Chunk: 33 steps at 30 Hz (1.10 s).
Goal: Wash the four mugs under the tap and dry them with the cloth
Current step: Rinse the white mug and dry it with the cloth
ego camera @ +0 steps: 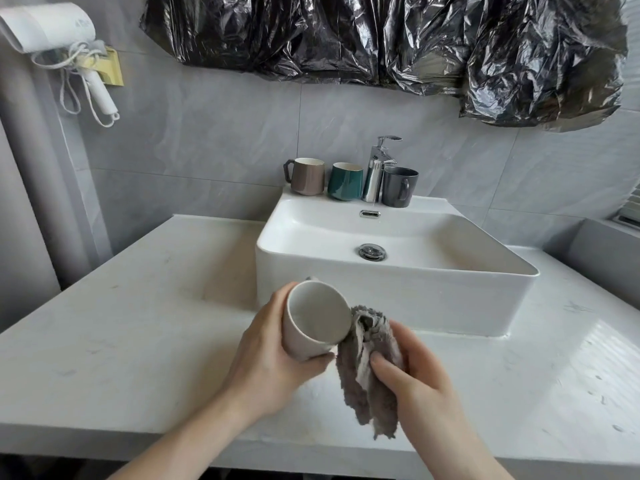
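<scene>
My left hand [266, 362] grips a white mug [313, 320], tilted so its mouth faces me, over the counter in front of the basin. A grey cloth [363, 368] is held in my right hand [412, 379], its upper folds touching the mug's right rim. On the basin's back ledge stand three mugs: a brown mug [307, 176] at the left, a green mug [345, 181] beside it, and a dark grey mug [399, 187] to the right of the chrome tap [377, 168]. No water stream is visible from the tap.
The white basin [398, 292] sits on a pale stone counter [138, 334]. A white hair dryer [52, 32] hangs on the wall at upper left. Black plastic sheeting [381, 39] covers the wall above the basin. A grey ledge [609, 258] rises at the right.
</scene>
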Each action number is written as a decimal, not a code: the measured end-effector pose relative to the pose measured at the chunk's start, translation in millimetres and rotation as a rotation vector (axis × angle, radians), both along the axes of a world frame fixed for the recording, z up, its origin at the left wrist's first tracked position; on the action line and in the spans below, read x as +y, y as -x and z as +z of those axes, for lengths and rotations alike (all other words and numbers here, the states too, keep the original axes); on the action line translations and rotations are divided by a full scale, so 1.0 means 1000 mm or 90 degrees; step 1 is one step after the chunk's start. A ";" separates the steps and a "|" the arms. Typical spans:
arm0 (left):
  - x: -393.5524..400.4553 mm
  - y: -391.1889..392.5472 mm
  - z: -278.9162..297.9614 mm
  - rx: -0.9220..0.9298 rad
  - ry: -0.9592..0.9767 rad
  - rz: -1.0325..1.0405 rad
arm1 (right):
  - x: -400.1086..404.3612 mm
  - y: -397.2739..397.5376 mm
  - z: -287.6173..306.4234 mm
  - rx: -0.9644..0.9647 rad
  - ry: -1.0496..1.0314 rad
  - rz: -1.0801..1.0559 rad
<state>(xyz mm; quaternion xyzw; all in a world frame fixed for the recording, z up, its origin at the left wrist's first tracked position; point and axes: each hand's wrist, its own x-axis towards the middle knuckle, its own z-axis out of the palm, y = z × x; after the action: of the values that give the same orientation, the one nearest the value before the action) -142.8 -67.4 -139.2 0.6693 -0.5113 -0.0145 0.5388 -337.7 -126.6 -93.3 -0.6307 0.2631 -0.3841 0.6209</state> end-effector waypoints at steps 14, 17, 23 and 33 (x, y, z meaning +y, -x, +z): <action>0.001 -0.009 -0.010 -0.139 0.104 0.060 | -0.013 -0.044 0.042 0.487 0.680 -0.033; -0.001 -0.011 -0.013 -0.174 0.103 0.072 | -0.011 -0.056 0.038 0.537 0.713 0.018; -0.004 -0.012 -0.013 -0.243 0.140 0.014 | -0.018 -0.070 0.044 0.654 0.623 0.186; 0.003 -0.010 -0.004 -0.093 0.124 0.030 | -0.019 -0.051 0.053 0.279 0.110 0.261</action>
<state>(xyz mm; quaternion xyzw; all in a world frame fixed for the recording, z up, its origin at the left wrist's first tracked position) -132.3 -63.9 -143.4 0.6252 -0.5320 0.0967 0.5628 -286.7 -145.4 -40.5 -0.7887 0.2246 -0.1268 0.5581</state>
